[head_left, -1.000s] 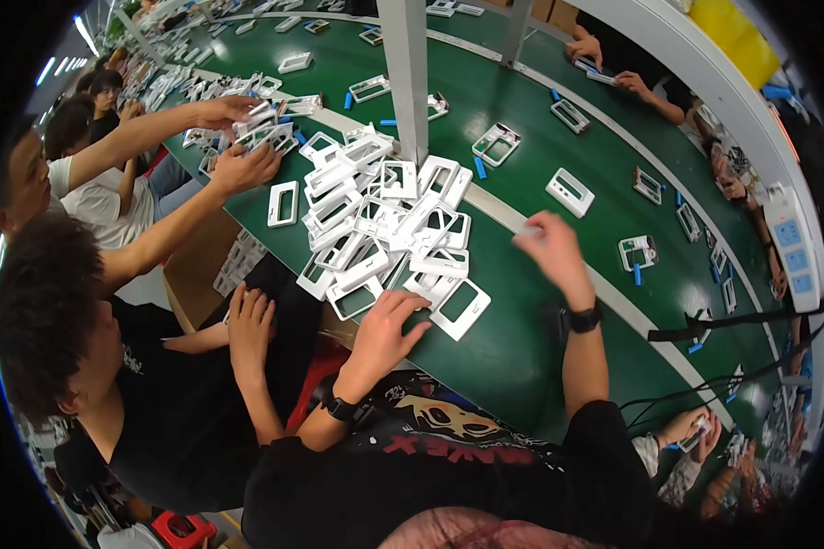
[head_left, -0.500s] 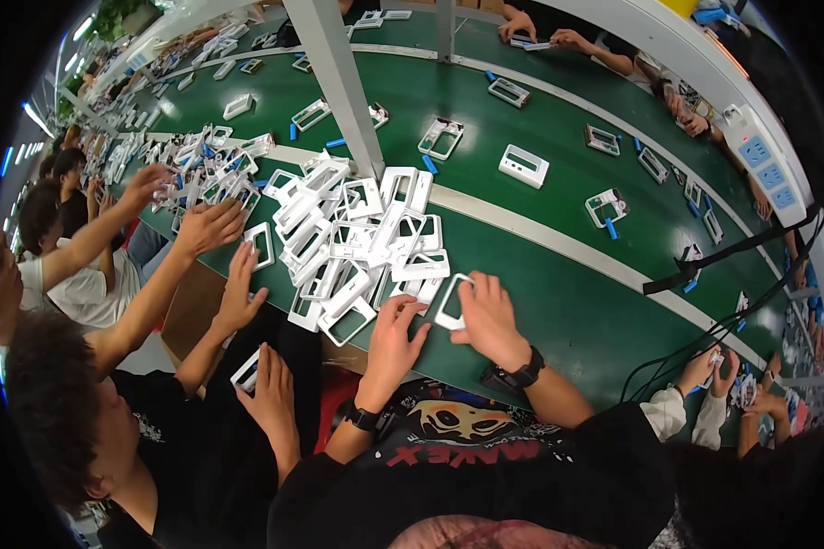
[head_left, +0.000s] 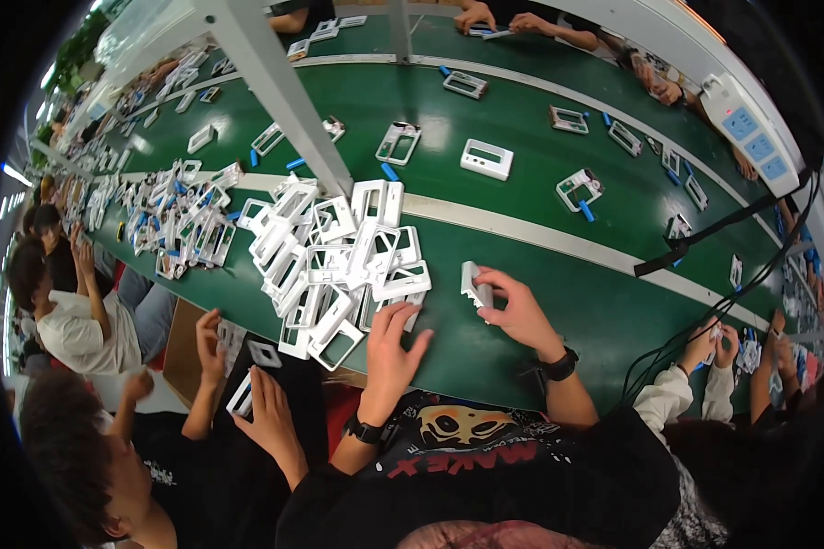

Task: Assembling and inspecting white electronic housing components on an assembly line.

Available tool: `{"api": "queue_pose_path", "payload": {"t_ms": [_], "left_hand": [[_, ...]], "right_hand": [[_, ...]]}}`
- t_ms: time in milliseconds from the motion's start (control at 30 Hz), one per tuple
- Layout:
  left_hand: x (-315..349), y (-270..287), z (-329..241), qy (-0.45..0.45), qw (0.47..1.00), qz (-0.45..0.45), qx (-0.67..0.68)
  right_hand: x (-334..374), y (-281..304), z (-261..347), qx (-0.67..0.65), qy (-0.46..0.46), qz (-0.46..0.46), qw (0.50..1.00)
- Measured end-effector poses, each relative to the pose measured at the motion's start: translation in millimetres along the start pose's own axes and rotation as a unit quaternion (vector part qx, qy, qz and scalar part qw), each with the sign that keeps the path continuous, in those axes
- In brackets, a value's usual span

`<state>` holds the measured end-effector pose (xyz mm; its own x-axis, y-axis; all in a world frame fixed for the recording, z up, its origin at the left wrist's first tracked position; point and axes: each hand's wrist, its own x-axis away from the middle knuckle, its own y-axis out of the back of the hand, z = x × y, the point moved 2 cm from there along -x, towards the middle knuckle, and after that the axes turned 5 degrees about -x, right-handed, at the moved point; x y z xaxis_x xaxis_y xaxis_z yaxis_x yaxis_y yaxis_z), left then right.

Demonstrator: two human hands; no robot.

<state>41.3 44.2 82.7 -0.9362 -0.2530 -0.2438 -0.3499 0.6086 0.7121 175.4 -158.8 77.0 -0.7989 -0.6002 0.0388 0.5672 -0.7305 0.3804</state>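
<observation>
My right hand (head_left: 520, 320) is pinching a white frame (head_left: 471, 284) between the thumb and the fingers. I am holding the frame up on its side, to the right of a big pile of white frames (head_left: 368, 256), and it is staying apart from the pile. I cannot tell if its bottom is touching the green table (head_left: 545, 265). My left hand (head_left: 392, 357) is resting at the near edge of the pile, with its thumb spreading away from its fingers. I cannot tell if the fingertips are touching a frame there. I am wearing a black watch (head_left: 561, 364) on my right wrist.

A metal post (head_left: 284, 101) is standing just behind the pile. Past a pale strip (head_left: 494, 229), a white case (head_left: 486, 159) is lying by itself, and a blue tube (head_left: 389, 172) is lying to the left of it. A power strip (head_left: 755, 142) is hanging at the far right. On my left, a co-worker's hand (head_left: 270, 412) is holding another white case (head_left: 241, 398).
</observation>
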Motion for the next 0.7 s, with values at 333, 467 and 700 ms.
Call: {"api": "queue_pose_path", "payload": {"t_ms": [333,467,700], "left_hand": [[-88.0,-16.6,-79.6,-0.123,0.985,-0.003,0.122],[-101.1,-12.1,-88.6,-0.103,0.969,0.098,0.201],[-98.0,-47.9,-78.4,0.026,0.974,0.135,0.179]], "right_hand": [[-1.3,20.8,21.7,-0.607,-0.023,0.097,0.789],[3.7,32.3,23.8,-0.606,-0.009,0.103,0.789],[-2.4,65.6,-18.5,-0.373,-0.044,0.041,0.926]]}}
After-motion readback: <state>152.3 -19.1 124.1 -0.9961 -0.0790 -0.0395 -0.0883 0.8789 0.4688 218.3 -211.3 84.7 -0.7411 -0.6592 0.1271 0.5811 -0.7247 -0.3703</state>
